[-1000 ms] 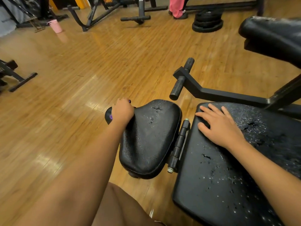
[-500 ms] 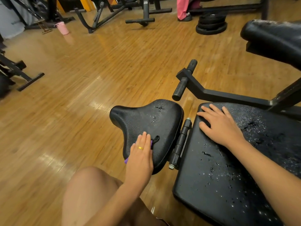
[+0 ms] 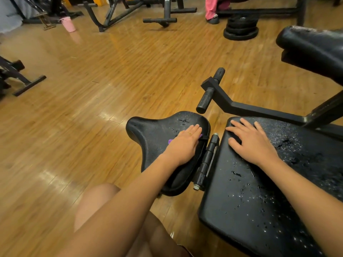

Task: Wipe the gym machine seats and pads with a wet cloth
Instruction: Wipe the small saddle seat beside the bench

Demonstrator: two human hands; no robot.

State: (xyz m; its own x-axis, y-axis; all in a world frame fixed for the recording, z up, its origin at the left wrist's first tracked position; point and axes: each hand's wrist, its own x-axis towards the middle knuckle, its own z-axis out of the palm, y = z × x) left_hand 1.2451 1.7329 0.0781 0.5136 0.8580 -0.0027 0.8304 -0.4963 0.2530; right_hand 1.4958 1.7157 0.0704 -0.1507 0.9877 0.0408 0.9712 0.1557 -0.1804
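Wooden floor (image 3: pixel 130 71); cloth (image 3: pixel 170 141) under flat left hand (image 3: pixel 183 143) on seat (image 3: pixel 152 134) (right hand (image 3: pixel 254 143) flat on pad (image 3: pixel 259 201)).

A gym: black steel machine frames (image 3: pixel 115 14) stand on a wood floor (image 3: pixel 120 71), weight plates (image 3: pixel 241 28) lie stacked at the back, and a padded seat (image 3: pixel 156 138) and bench pad (image 3: pixel 259 201) fill the foreground

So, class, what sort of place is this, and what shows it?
Most likely a gym: stacked weight plates on the wooden floor, a padded machine seat beside a worn bench pad, and metal machine frames beyond.
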